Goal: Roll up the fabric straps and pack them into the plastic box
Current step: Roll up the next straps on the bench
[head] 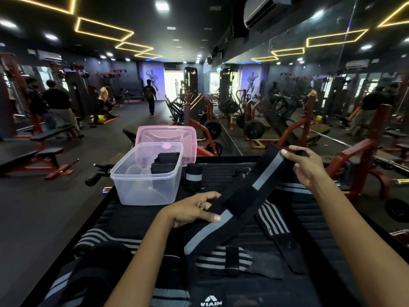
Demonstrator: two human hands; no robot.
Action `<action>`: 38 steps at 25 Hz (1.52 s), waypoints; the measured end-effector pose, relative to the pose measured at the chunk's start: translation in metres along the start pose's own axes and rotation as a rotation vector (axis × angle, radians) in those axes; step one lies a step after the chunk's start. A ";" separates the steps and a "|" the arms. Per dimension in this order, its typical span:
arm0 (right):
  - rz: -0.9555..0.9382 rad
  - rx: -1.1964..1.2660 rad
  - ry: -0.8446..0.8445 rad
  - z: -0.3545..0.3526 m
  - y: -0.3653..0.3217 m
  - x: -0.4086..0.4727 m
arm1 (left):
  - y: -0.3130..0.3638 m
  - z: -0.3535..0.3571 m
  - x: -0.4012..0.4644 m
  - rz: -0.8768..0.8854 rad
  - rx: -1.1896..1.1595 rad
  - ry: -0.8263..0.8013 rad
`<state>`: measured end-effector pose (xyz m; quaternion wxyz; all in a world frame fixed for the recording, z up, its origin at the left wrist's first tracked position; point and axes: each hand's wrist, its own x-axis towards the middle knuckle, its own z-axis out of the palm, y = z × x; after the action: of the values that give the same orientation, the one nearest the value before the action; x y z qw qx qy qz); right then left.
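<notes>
A black fabric strap with a grey stripe is stretched diagonally above the bench. My right hand pinches its far upper end. My left hand grips its lower part near the middle. A clear plastic box stands to the left on the bench, with black rolled straps inside it. Just right of the box a rolled black strap with a grey band stands upright. Several unrolled striped straps lie on the bench below my hands.
A pink lid leans behind the clear box. The black padded bench drops off at its left edge to the dark floor. Red gym machines and weight plates stand to the right, benches to the left, and people are far off.
</notes>
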<state>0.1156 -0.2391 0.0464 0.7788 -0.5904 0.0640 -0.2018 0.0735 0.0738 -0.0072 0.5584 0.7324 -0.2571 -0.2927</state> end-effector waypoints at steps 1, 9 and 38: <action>0.029 -0.025 -0.062 -0.004 -0.001 -0.002 | -0.001 -0.001 0.002 0.016 -0.010 0.038; -0.213 -0.555 -0.216 -0.008 -0.031 -0.002 | -0.001 0.005 0.004 0.021 -0.024 0.036; -0.214 0.315 -0.490 -0.069 -0.040 -0.046 | 0.037 -0.020 0.084 0.139 0.581 1.165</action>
<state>0.0404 -0.2915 0.0579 0.8272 -0.4971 -0.2203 -0.1418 0.1446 0.0187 0.0211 0.4033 0.8738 -0.0281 0.2702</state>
